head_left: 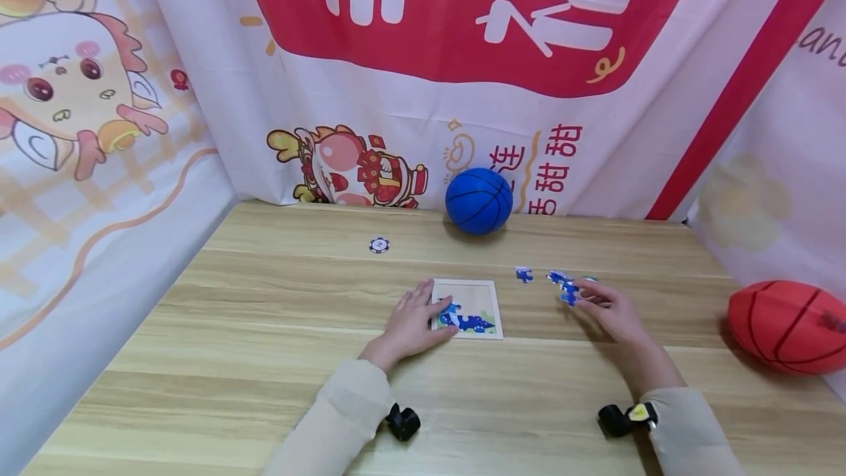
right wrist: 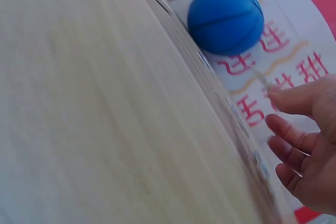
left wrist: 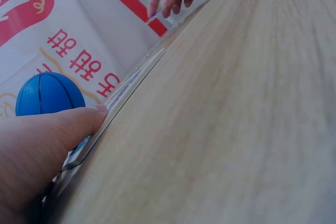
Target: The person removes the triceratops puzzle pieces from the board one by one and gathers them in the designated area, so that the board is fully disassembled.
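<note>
A square white-framed puzzle board (head_left: 499, 312) lies on the table with several blue and green pieces along its lower part. My left hand (head_left: 413, 320) rests across its left edge, fingers extended and thumb over the fitted pieces. To the right of the board, my right hand (head_left: 613, 312) pinches a blue jigsaw piece (head_left: 570, 295) between thumb and forefinger. In the right wrist view that piece (right wrist: 262, 78) appears edge-on at the fingertips, raised off the tabletop. Loose jigsaw pieces lie close by, one blue piece (head_left: 524, 275) nearer the board and others partly behind the right hand.
A blue ball (head_left: 479, 201) stands at the table's back edge against the printed curtain (head_left: 370, 94). At the right edge sits a red ball (head_left: 786, 326). A small round chip (head_left: 380, 244) lies on the wooden table (head_left: 264, 358), left of the board.
</note>
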A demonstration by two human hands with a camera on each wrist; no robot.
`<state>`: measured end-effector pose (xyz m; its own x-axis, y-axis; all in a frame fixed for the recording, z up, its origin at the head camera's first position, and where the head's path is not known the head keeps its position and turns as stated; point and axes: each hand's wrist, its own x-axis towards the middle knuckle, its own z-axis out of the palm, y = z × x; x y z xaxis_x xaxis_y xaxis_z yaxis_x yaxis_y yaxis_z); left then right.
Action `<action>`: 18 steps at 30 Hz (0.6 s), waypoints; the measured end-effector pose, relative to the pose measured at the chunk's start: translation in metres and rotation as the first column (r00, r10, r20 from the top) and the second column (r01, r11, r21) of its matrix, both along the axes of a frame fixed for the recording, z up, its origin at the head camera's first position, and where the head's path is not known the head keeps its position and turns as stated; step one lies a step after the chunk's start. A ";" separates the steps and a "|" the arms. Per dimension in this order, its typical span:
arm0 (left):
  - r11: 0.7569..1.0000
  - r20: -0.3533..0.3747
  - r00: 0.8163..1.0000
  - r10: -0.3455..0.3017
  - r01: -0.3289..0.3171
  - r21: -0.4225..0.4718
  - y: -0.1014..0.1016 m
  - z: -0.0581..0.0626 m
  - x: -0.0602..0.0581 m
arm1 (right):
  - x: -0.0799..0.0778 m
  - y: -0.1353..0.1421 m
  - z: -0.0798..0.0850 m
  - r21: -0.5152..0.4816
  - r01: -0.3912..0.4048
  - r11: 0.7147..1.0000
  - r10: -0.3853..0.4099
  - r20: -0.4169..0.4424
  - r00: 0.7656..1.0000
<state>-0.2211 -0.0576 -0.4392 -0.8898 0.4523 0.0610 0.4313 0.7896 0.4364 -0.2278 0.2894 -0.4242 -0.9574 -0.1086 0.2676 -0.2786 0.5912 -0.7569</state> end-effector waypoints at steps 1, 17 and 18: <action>1.000 -0.001 1.000 0.000 0.000 0.003 0.000 0.000 0.000 | 0.000 0.003 -0.001 0.004 0.000 1.000 0.000 0.002 1.000; 1.000 0.004 1.000 0.005 -0.005 0.014 0.000 0.001 0.001 | -0.005 0.008 -0.015 0.145 0.009 0.989 -0.011 0.011 1.000; 1.000 0.005 1.000 0.006 -0.006 0.015 0.000 0.001 0.001 | -0.006 0.008 -0.015 0.154 0.011 0.988 -0.015 0.022 1.000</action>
<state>-0.2200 -0.0572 -0.4383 -0.8928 0.4459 0.0636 0.4243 0.7854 0.4507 -0.2334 0.2971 -0.4390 -0.9647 -0.1343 0.2267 -0.2538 0.7045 -0.6628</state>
